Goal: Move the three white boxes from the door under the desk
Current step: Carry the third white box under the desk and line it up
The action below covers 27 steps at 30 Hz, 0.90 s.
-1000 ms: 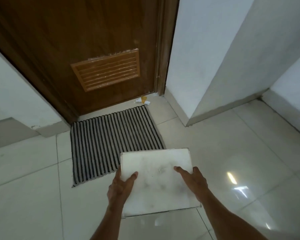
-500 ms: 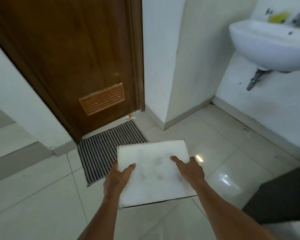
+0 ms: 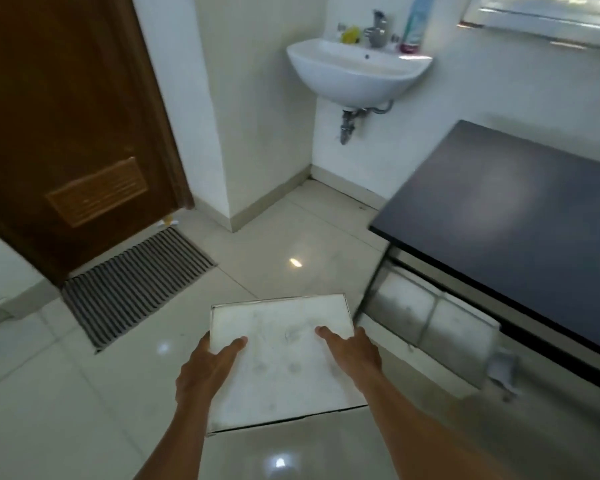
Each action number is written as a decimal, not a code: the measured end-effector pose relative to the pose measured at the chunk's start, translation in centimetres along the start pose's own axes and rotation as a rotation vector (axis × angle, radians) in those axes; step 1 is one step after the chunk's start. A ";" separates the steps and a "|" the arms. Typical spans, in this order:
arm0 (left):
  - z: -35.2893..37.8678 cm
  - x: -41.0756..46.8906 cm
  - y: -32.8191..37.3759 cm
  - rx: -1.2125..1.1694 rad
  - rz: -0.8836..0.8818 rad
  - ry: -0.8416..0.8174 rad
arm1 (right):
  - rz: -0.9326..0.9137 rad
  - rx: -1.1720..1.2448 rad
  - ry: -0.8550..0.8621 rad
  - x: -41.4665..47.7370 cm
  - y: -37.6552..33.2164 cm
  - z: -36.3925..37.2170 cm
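Note:
I hold a flat white box (image 3: 281, 358) level above the tiled floor, its lid smudged with grey marks. My left hand (image 3: 205, 368) grips its left edge, thumb lying on the lid. My right hand (image 3: 352, 351) grips its right edge the same way. The dark-topped desk (image 3: 520, 216) stands to the right. Under the desk sit two white boxes side by side, one (image 3: 400, 306) nearer the wall and one (image 3: 461, 337) closer to me. The brown door (image 3: 66, 116) with a louvred vent is at the far left.
A striped mat (image 3: 136, 282) lies before the door. A white wall sink (image 3: 357, 71) with bottles hangs at the back, its drain pipe below. A wall corner (image 3: 229, 202) juts out between door and sink. Glossy floor tiles spread between mat and desk.
The view has swung right from the door: the sink and the desk with two boxes under it have come into sight. Both hands keep the same grip on the box.

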<state>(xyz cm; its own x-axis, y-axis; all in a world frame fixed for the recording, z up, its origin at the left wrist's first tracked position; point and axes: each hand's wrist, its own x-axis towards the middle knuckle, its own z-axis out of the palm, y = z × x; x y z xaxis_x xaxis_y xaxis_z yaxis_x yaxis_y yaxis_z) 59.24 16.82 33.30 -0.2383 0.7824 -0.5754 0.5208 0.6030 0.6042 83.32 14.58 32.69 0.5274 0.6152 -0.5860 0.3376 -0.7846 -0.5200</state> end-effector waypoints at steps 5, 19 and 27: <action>9.4 -7.1 -1.4 0.010 0.013 -0.174 | 0.118 0.059 0.039 -1.5 11.7 -7.2; 36.5 -17.6 -0.1 0.217 0.074 -0.506 | 0.493 0.278 0.228 3.0 38.6 -21.7; 52.8 -17.7 -2.8 0.287 0.203 -0.588 | 0.488 0.316 0.285 9.9 52.4 -23.8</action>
<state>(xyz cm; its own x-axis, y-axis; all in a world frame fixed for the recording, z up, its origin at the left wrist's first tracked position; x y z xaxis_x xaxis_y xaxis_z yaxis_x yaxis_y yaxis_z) 105.26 -6.95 12.76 0.3293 0.6124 -0.7187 0.7242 0.3246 0.6084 124.86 -22.26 14.41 0.7632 0.1149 -0.6359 -0.2161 -0.8820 -0.4187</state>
